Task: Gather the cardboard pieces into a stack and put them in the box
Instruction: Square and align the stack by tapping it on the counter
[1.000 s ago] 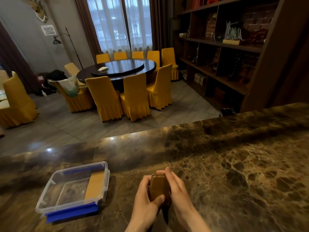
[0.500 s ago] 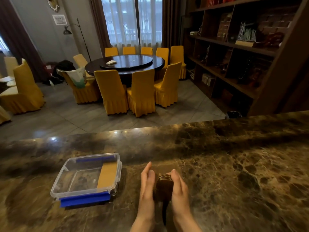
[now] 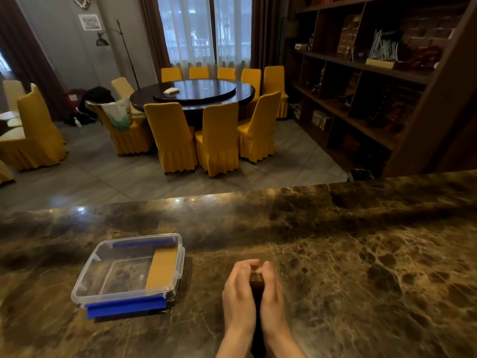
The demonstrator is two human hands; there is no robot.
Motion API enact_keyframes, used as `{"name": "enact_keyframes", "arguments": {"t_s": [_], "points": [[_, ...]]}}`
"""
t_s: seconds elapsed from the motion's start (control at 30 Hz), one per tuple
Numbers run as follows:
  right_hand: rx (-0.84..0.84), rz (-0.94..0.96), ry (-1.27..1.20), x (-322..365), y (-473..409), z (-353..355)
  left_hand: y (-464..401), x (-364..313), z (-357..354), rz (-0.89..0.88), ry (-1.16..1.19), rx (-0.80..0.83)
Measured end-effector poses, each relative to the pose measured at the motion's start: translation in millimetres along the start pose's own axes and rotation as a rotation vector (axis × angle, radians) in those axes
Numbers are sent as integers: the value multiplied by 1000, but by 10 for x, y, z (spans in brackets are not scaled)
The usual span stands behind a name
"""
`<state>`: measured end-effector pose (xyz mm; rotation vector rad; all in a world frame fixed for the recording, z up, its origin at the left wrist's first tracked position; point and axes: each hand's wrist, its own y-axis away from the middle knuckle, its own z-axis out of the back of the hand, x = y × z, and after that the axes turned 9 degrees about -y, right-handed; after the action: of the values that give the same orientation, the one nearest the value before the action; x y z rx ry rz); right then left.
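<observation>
Hands, left (image 3: pixel 241 288) and right (image 3: pixel 271 290), press a stack (image 3: pixel 256 277) between both palms, on the desk (image 3: pixel 361 254) right of the box (image 3: pixel 129 270). Cardboard looks light, stiff; squeeze its 2 sides.

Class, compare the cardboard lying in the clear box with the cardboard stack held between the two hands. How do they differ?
The cardboard in the box lies flat, untouched, and looks light tan; the cardboard stack is pressed between the left hand and the right hand, outside the clear box, and looks dark in shadow. Both are over the marble counter.
</observation>
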<state>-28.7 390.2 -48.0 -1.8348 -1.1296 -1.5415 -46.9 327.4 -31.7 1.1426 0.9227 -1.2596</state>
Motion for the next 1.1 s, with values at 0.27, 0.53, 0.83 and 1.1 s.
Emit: {"name": "enact_keyframes", "arguments": {"t_s": [0.27,0.53,0.83,1.1], "points": [[7,25,32,-83,-14,20,-27,4,-49,6,33,-19],[-6,54,22,-136,-47,33,21,271,492,-36,19,354],[4,82,22,-68,14,89,148,263,458,-310,-650,160],[101,345,254,208,-18,141,29,-240,654,-552,-1251,237]]}}
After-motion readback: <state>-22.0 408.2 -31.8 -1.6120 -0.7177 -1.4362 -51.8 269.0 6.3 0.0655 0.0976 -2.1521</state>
